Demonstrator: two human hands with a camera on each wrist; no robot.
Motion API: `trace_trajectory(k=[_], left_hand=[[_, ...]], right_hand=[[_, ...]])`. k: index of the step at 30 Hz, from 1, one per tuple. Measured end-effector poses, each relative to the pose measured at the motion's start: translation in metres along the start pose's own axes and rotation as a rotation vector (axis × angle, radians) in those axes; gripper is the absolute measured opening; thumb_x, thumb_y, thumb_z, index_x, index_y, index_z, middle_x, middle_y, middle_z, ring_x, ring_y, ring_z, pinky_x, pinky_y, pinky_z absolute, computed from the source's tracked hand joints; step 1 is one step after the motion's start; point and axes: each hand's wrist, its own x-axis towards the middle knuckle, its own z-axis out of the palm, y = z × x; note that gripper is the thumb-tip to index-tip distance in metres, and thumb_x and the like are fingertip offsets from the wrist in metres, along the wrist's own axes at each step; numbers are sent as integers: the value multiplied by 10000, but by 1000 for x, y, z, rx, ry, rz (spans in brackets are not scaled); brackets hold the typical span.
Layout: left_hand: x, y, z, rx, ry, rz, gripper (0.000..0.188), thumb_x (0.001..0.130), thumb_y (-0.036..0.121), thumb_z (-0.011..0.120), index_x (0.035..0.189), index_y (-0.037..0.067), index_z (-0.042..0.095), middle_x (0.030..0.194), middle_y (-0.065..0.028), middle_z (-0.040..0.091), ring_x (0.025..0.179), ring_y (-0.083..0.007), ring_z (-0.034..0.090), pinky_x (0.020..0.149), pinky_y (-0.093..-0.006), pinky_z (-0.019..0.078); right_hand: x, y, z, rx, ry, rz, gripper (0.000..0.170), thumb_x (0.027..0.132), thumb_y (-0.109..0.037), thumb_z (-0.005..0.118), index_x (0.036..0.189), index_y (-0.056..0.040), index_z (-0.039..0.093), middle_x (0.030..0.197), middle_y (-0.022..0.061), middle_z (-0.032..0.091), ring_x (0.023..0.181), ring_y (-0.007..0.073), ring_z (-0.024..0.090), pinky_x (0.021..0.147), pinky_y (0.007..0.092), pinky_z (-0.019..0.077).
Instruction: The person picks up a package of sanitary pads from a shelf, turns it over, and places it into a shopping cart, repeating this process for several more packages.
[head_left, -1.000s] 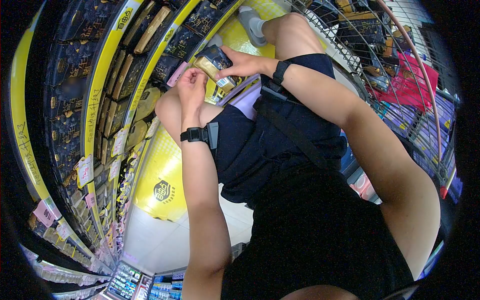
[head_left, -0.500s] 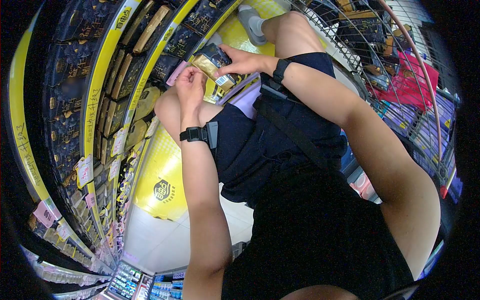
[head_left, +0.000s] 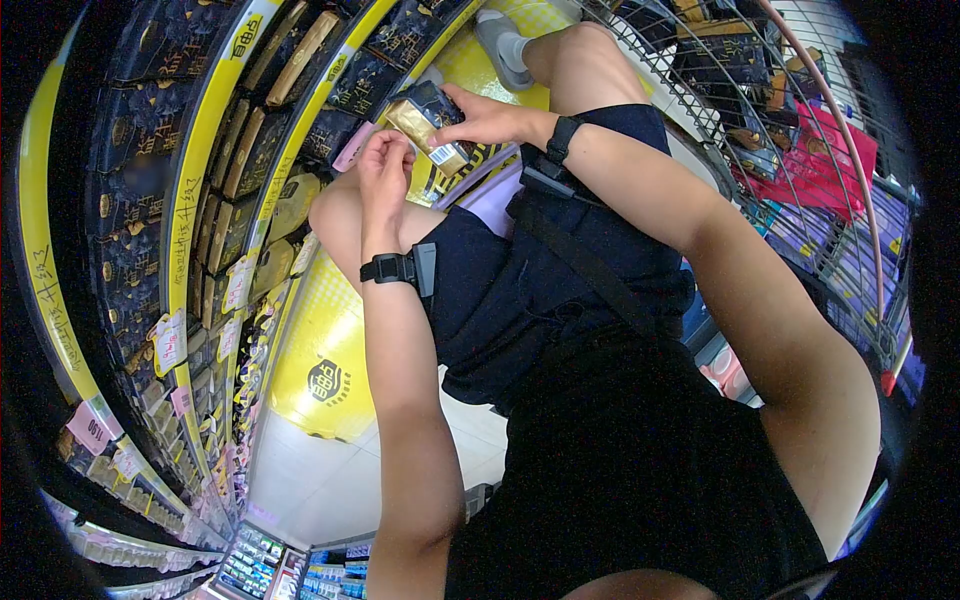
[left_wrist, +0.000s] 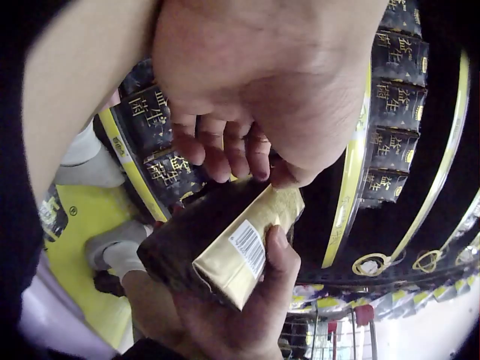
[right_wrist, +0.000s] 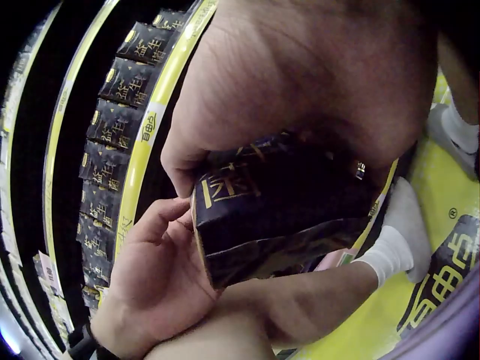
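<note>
My right hand (head_left: 490, 120) grips a black-and-gold pack of sanitary pads (head_left: 430, 104), its thumb laid across the gold side. That side carries a white barcode label (left_wrist: 247, 247), turned toward my left wrist. My left hand (head_left: 383, 172) is at the pack's gold corner, fingers curled and thumb tip against the edge. In the right wrist view its thumb and fingertips meet the pack's edge, pinching there. My right palm covers much of the pack's black face in that view.
On my left, shelves (head_left: 180, 200) with yellow edge strips hold rows of similar black packs. A wire shopping cart (head_left: 820, 110) with goods and a pink bag (head_left: 815, 165) stands on my right. My bent legs frame a yellow floor mat (head_left: 310, 350).
The pack has tilted slightly in my right hand, showing more of its gold side. My left fingers have shifted a little at its edge. Arms, shelves and cart stay put.
</note>
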Motion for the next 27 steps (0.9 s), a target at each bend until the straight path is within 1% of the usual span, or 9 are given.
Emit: trace_trajectory(k=[2, 5, 8, 14, 23, 27], left_hand=[[0, 0, 0, 9, 1, 12, 45, 942, 90, 586, 937, 48, 603, 744, 16, 583, 642, -44, 518, 560, -177, 394], [-2, 3, 2, 17, 14, 5, 34, 933, 79, 602, 922, 47, 604, 728, 22, 577, 620, -36, 506, 543, -173, 382], [-2, 2, 1, 17, 15, 1, 33, 927, 67, 608, 909, 40, 603, 714, 23, 574, 597, -30, 493, 526, -170, 368], [-1, -1, -1, 67, -4, 36, 42, 924, 49, 592, 887, 30, 595, 703, 24, 571, 583, -24, 485, 509, -168, 352], [-1, -1, -1, 107, 0, 49, 45, 889, 5, 562, 857, 27, 584, 696, 22, 567, 588, -30, 487, 513, -173, 359], [-1, -1, -1, 97, -2, 48, 41, 890, 3, 561, 859, 27, 573, 706, 17, 570, 599, -33, 494, 522, -176, 368]], right_hand=[[-2, -2, 0, -22, 8, 15, 963, 778, -425, 785, 1416, 81, 270, 1262, 235, 542, 1161, 259, 539, 989, 313, 437], [-2, 0, 2, -33, 39, -64, 960, 739, -490, 770, 1367, 87, 330, 1191, 246, 581, 1095, 286, 589, 944, 330, 468], [-4, -2, 0, -41, -17, -19, 999, 776, -464, 777, 1422, 89, 255, 1274, 250, 531, 1180, 274, 533, 1014, 318, 422], [-4, 0, 0, -128, -7, -27, 1009, 774, -468, 776, 1426, 91, 247, 1288, 259, 520, 1198, 295, 520, 1038, 323, 401], [-2, 3, 1, -127, -3, -56, 951, 766, -462, 778, 1378, 89, 303, 1227, 238, 552, 1131, 269, 548, 988, 319, 429], [-4, 0, 1, -101, -12, -56, 963, 764, -462, 780, 1390, 90, 298, 1239, 241, 548, 1137, 265, 545, 988, 317, 429]])
